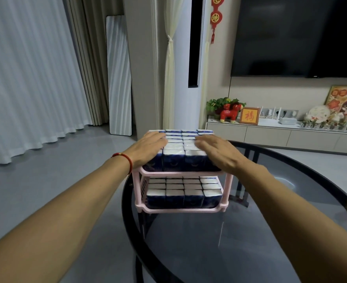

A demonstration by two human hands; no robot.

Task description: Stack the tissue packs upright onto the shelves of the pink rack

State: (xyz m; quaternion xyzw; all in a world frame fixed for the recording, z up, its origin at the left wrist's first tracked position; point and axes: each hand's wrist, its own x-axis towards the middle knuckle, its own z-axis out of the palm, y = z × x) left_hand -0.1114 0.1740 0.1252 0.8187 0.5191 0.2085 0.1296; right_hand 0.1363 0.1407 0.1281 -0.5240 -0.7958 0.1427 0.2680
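The left hand (148, 147) lies flat, palm down, with its fingers straight and close together on the white tops of the tissue packs (175, 149) at the left side of the pink rack (180, 174), its fingertips reaching toward the middle of the top row. A red cord bracelet (127, 160) circles the left wrist just left of the rack's upper left corner. The right hand (216, 149) mirrors it at the rack's right side, also palm down with fingers extended and slightly spread, resting on the pack tops and draping over the right edge of the row. Neither hand is curled around a pack. On the rack's upper shelf the packs stand upright in tight rows, dark blue sides facing the camera and white tops up, filling the shelf from front to back. The lower shelf (178, 210) of the rack is likewise filled with upright packs in several rows. The rack stands near the far left edge of a round dark glass surface (250, 242) with a black rim. Behind the rack to the right runs a low pale cabinet (270, 135) carrying a red toy horse (230, 112), a green plant (219, 104) and a small framed red and gold picture (249, 115); above it hangs a dark television (297, 35). Behind the rack to the left, a tall mirror (118, 76) leans by grey curtains (29, 74).
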